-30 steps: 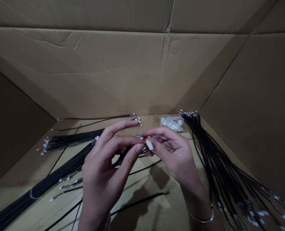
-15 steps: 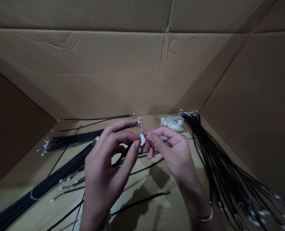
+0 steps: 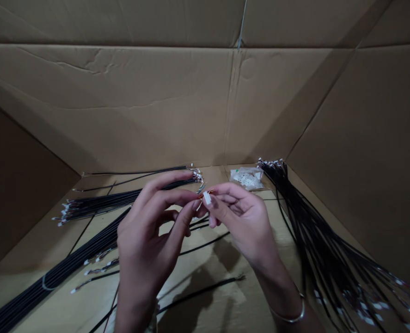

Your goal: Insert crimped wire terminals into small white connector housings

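My left hand (image 3: 149, 231) and my right hand (image 3: 241, 222) meet in the air above the cardboard floor, fingertips almost touching. Between them is a small white plastic connector (image 3: 207, 198). It sits in the fingers of my right hand, with thin orange-tipped wire ends (image 3: 202, 195) showing beside it. My left fingertips pinch at those wire ends, though the fingers partly hide the grip. A thin black wire seems to run down from the hands, but its path is hard to follow.
Bundles of black wires with white connectors (image 3: 100, 206) lie left, and a large fanned bundle (image 3: 315, 245) lies right. A plastic bag of white connectors (image 3: 247, 178) rests at the back. Cardboard walls (image 3: 121, 106) surround the work area. A metal bangle (image 3: 288, 317) circles my right wrist.
The white connector has moved up and left since a second ago and turned between my fingers. Both hands have shifted slightly, and the wire bundles lie unmoved.
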The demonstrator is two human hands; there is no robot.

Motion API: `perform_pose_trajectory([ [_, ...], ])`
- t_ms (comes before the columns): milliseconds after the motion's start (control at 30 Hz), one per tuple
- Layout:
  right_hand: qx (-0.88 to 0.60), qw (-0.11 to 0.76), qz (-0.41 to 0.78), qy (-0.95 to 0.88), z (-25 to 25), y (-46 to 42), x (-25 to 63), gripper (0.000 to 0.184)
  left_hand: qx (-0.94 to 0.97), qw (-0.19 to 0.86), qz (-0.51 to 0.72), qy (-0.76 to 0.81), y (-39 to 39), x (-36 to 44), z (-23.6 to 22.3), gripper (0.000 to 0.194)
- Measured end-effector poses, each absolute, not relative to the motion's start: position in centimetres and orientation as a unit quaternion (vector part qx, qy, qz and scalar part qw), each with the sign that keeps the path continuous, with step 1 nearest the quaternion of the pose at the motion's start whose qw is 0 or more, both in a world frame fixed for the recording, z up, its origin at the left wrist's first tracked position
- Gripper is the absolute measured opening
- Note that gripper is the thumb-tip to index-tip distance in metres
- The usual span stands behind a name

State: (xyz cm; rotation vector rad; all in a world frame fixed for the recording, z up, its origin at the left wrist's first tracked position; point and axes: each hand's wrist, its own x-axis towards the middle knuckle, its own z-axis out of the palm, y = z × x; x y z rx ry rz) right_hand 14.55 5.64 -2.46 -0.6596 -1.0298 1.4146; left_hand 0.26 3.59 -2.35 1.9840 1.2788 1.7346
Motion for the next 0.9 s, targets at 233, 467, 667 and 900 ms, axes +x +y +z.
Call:
perform_pose_trajectory([
  [233, -0.283, 0.614, 0.575, -0.461, -2.5, 5.5, 14.4, 0.006, 0.669, 0.091, 0.603, 0.424, 3.5, 0.6, -2.3, 0.017],
  [467, -0.276, 0.632, 0.559, -0.460, -2.7, 5.2, 14.1, 0.008, 0.638, 0.111, 0.627, 0.432, 3.3, 1.2, -2.4, 0.014],
  [667, -0.282, 0.631, 0.567, -0.448, -3.0, 5.2, 13.7, 0.014, 0.609, 0.114, 0.643, 0.450, 3.2, 1.5, -2.5, 0.016],
  [900, -0.305, 0.638, 0.560, -0.431, -3.0, 5.2, 13.4, 0.020, 0.616, 0.076, 0.637, 0.458, 3.2, 1.8, -2.5, 0.018],
])
